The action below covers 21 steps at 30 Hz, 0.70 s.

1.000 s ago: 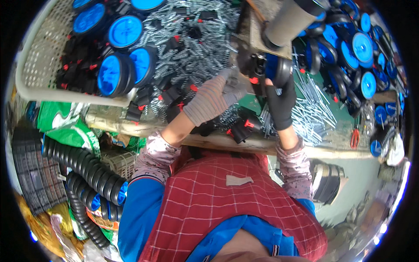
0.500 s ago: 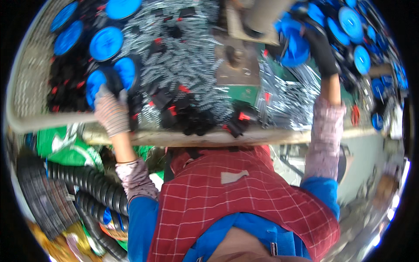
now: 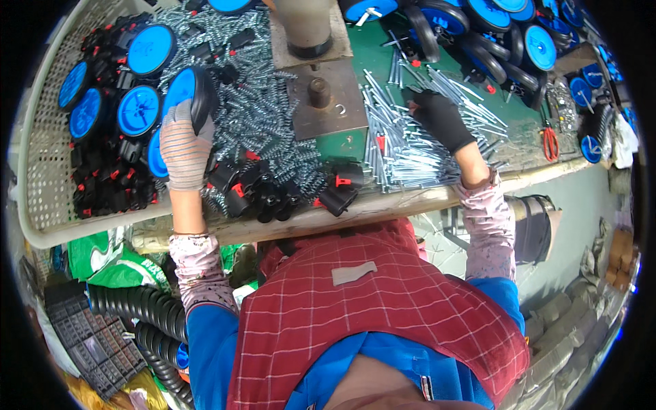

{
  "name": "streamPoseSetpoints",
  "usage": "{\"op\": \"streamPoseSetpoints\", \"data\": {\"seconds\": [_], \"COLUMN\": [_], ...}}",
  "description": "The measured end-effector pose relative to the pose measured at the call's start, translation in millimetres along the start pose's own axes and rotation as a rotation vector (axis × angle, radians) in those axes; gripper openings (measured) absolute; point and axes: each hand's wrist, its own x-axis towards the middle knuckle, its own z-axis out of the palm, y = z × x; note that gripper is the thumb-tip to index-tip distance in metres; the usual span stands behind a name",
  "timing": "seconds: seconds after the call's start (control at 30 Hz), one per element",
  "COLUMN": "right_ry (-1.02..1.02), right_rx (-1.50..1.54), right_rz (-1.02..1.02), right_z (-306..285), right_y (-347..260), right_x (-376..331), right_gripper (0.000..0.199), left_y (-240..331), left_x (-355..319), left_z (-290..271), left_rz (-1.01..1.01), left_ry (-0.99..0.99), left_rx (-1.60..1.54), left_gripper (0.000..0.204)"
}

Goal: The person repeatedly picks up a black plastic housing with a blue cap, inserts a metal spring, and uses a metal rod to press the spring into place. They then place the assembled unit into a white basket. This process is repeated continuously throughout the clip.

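Observation:
My left hand (image 3: 184,147), in a striped light glove, is closed round the lower edge of a blue wheel with a black tyre (image 3: 180,91), tilted above the basket's right side. Another blue wheel (image 3: 157,154) shows partly behind that hand. My right hand (image 3: 441,119), in a black glove, lies over a pile of long metal pins (image 3: 410,157), its fingers drawn together. Whatever they hold is hidden. Between the hands stands a metal press with a base plate (image 3: 331,119), and left of it spreads a heap of metal springs (image 3: 249,102).
A perforated basket (image 3: 41,164) at left holds blue wheels and black parts with red tabs. Several black parts (image 3: 338,195) lie by the front edge. More blue wheels (image 3: 540,48) crowd the back right, near red-handled scissors (image 3: 550,142). Black corrugated hoses (image 3: 137,307) are below left.
My right hand has left a blue wheel beside the press and come nearer, onto the metal pins. My left hand now grips a tilted wheel. The whole view has shifted.

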Motion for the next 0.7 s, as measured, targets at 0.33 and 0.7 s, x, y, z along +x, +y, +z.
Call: {"op": "streamPoseSetpoints", "data": {"seconds": [0.33, 0.7], "right_ry": [0.199, 0.132], "right_rx": [0.479, 0.311], "right_rz": [-0.319, -0.69], "right_z": [-50, -61], "right_y": [-139, -192], "right_x": [22, 40], "right_gripper": [0.013, 0.074], "left_y": [114, 133], "left_x": [-27, -7], "left_z": [-18, -31], "left_rz": [-0.756, -0.841], "left_ry": [-0.314, -0.571], "left_rx": [-1.313, -1.791], "left_gripper": [0.04, 0.031]}}
